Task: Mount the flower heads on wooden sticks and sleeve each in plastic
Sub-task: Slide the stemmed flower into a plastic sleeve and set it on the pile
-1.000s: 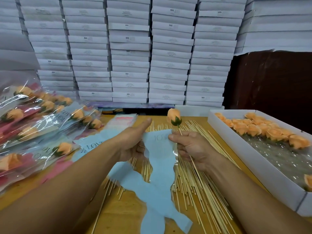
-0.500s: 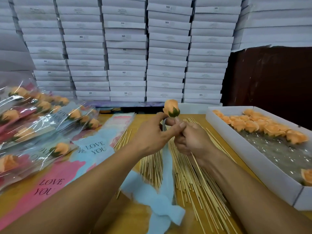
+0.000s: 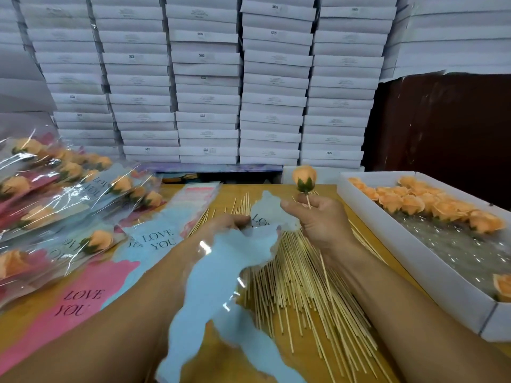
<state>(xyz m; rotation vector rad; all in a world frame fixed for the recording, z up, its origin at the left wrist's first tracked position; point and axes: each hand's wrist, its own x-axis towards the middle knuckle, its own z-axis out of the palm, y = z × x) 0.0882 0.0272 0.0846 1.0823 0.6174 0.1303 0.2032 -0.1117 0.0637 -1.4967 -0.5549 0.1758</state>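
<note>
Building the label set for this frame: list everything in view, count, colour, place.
mounted flower: one, orange, on a stick held up at centre
plastic sleeve: one, blue and clear, held at centre
wooden sticks: many, pale, loose pile on the table
flower heads: many, orange, in the tray
tray: one, white, right
sleeved flowers: many, heap at left
empty sleeves: several, pink and blue, flat at left centre
boxes: many, white, stacked behind
table: one, yellow wood
left hand: grips the sleeve
right hand: pinches the stick
</note>
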